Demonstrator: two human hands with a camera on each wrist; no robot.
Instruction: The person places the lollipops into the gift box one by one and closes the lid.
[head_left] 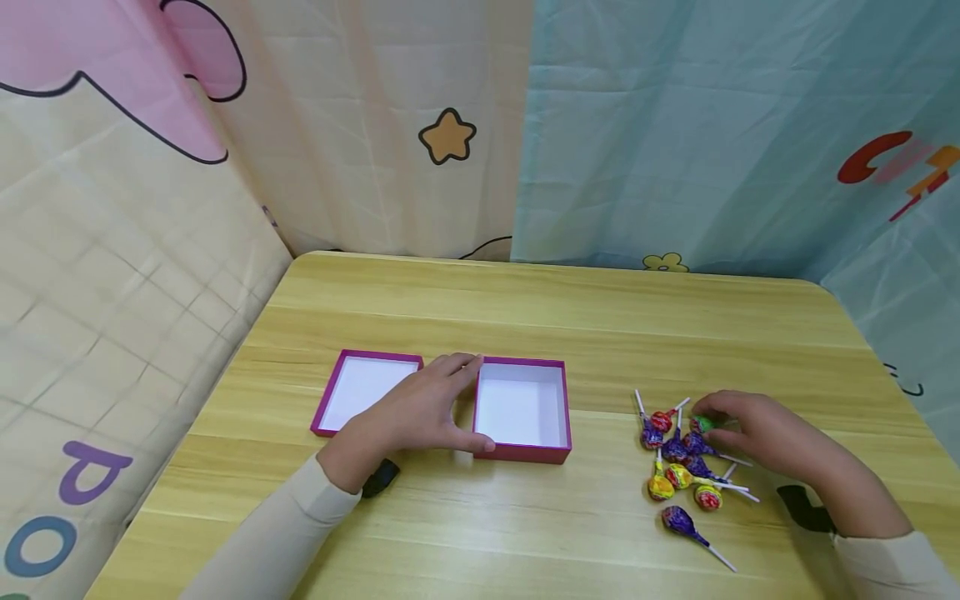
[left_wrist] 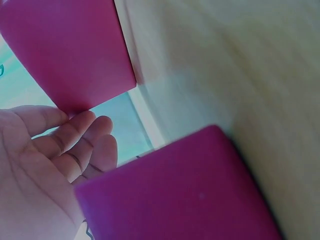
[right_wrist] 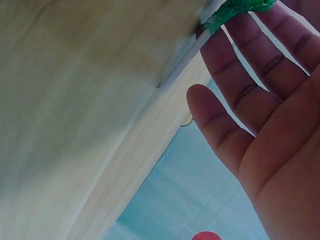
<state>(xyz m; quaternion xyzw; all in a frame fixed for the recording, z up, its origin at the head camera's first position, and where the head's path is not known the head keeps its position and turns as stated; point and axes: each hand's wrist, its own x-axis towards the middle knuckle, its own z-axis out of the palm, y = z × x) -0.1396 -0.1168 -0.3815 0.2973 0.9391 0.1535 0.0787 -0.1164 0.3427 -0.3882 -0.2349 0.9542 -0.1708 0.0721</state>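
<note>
On the table stands a magenta box point(head_left: 522, 404) with a white inside, nothing in it. My left hand point(head_left: 423, 408) grips it from the left, thumb at the front corner and fingers at the back corner. Beneath that forearm lies a matching lid point(head_left: 367, 392), inside up, partly hidden by the hand. At the right, my right hand point(head_left: 757, 433) pinches a lollipop in a green wrapper point(head_left: 701, 424) between thumb and fingers. Its white stick point(right_wrist: 185, 60) shows in the right wrist view. Several purple, red and yellow lollipops point(head_left: 675, 450) lie heaped beside these fingers.
One purple lollipop point(head_left: 678, 521) lies apart, nearer the front. The wooden table point(head_left: 570, 317) ends at a back edge against printed curtains point(head_left: 637, 125). Dark straps show by both wrists.
</note>
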